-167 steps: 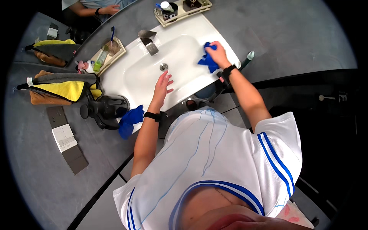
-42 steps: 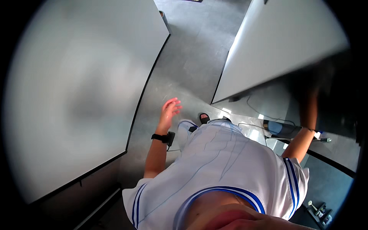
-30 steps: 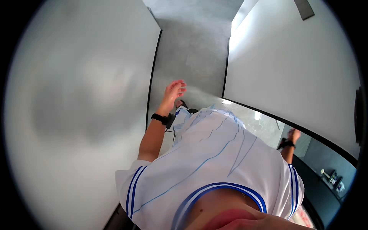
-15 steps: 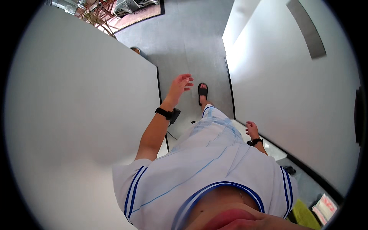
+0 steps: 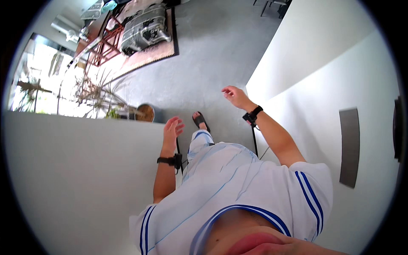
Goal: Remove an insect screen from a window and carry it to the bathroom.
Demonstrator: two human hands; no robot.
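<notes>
My left hand (image 5: 172,129) hangs beside the end of the white wall (image 5: 85,165) on the left, its fingers apart and nothing in them. Farther forward, my right hand (image 5: 235,96) is raised over the grey floor (image 5: 204,72), near the corner of the right-hand wall (image 5: 293,114). Its fingers are loosely bent and it holds nothing. Each wrist wears a black strap with a small dark box, the left box (image 5: 176,161) and the right box (image 5: 247,118). A foot in a dark sandal (image 5: 201,120) shows ahead of my white shorts.
Past the left wall's end stands a round planter (image 5: 146,113) beside a spiky-leaved plant (image 5: 95,91). Farther off lie a pink rug (image 5: 131,63), a grey patterned cushioned piece (image 5: 146,32) and a reddish wooden frame (image 5: 102,49). A grey strip (image 5: 349,148) is on the right wall.
I have moved forward between the walls, and more of the room shows ahead. My right hand has swung forward and up; my left hand has dropped back toward my body.
</notes>
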